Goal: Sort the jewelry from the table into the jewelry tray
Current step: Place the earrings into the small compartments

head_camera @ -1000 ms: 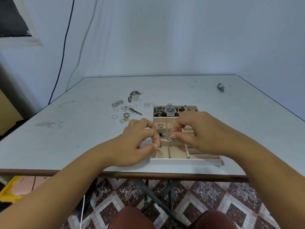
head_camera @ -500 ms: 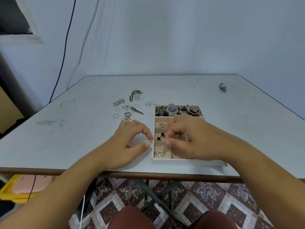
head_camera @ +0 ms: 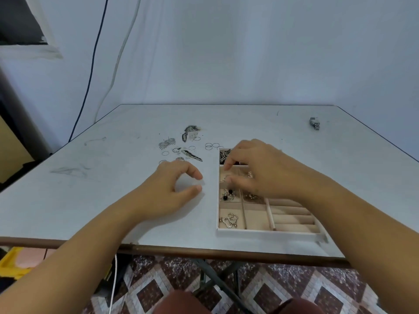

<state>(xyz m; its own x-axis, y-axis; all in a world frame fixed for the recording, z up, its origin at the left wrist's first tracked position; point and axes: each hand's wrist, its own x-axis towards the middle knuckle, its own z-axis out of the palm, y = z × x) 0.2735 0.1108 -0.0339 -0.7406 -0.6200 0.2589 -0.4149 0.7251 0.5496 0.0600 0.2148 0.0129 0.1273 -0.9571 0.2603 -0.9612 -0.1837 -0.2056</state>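
The beige jewelry tray (head_camera: 267,232) lies on the white table, right of centre near the front edge. A silver chain (head_camera: 229,219) sits in its near-left compartment and black-bead earrings (head_camera: 227,194) in the one behind it. My right hand (head_camera: 260,168) hovers over the tray's far compartments, index and thumb tips apart above a left cell, nothing visible between them. My left hand (head_camera: 167,191) rests on the table just left of the tray, fingers loosely curled and holding nothing. Loose jewelry lies behind it: thin rings (head_camera: 212,146), a fan-shaped piece (head_camera: 167,143) and leaf-shaped pieces (head_camera: 191,155).
A small metal object (head_camera: 315,123) lies alone at the table's far right. The table's brown front edge (head_camera: 204,251) runs just below my forearms. Cables hang down the wall at the back left. A yellow bin (head_camera: 11,261) stands on the floor at the left.
My right hand has moved from the near-left compartments toward the tray's far end, and the silver chain now lies in the near-left cell. My left hand stays on the table beside the tray.
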